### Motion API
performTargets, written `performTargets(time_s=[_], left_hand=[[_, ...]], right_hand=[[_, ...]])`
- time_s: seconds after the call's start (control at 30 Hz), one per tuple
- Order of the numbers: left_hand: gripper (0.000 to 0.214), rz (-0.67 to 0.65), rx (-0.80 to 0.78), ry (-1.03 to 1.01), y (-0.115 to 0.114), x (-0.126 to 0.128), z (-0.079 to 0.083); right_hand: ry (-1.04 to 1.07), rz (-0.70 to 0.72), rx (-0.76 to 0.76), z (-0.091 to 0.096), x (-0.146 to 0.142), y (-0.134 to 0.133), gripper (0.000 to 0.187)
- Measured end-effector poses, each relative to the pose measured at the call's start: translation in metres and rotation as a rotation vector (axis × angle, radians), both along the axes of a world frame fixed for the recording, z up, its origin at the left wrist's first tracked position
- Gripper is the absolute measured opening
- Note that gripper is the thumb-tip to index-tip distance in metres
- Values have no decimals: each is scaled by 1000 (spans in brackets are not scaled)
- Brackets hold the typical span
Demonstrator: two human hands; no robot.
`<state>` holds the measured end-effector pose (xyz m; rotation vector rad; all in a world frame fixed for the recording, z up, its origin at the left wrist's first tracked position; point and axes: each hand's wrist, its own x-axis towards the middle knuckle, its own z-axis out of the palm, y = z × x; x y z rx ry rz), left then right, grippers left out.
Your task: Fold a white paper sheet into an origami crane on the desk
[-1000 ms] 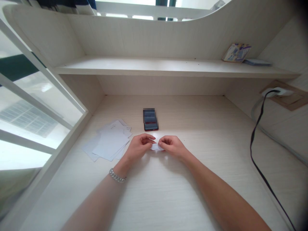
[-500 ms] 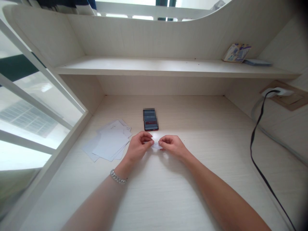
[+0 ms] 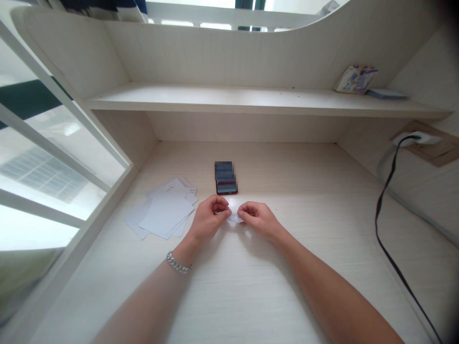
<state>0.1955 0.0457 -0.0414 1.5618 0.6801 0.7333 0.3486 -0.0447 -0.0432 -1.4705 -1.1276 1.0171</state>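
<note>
A small folded piece of white paper [image 3: 235,218] sits between my two hands just above the desk [image 3: 251,286]. My left hand [image 3: 210,218], with a silver bracelet at the wrist, pinches its left end with curled fingers. My right hand [image 3: 256,217] pinches the right end the same way. Most of the paper is hidden by my fingers. A dark phone [image 3: 225,178] lies flat on the desk just beyond my hands.
A loose pile of white paper sheets [image 3: 163,213] lies left of my hands. A shelf [image 3: 251,100] above holds a small printed packet [image 3: 355,79] at the right. A black cable [image 3: 385,200] runs from a wall socket [image 3: 419,139] down the right side. A window frame bounds the left.
My hands have drawn slightly closer together on the small paper, fingers curling tighter over it. The view shifted a little to the right.
</note>
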Motion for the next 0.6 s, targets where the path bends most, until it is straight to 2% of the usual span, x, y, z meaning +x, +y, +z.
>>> performTargets(time_s=[0.2, 0.3, 0.43, 0.6], left_hand=[[17, -16, 23, 21, -2, 0, 1], [19, -47, -14, 23, -4, 0, 0], [26, -30, -83, -27, -3, 1, -2], [37, 107, -215, -142, -5, 6, 0]], right_hand=[[-178, 54, 8, 9, -1, -3, 16], [-242, 43, 16, 8, -2, -4, 16], [-181, -6, 3, 3, -4, -4, 17], [0, -139, 35, 2, -10, -4, 21]])
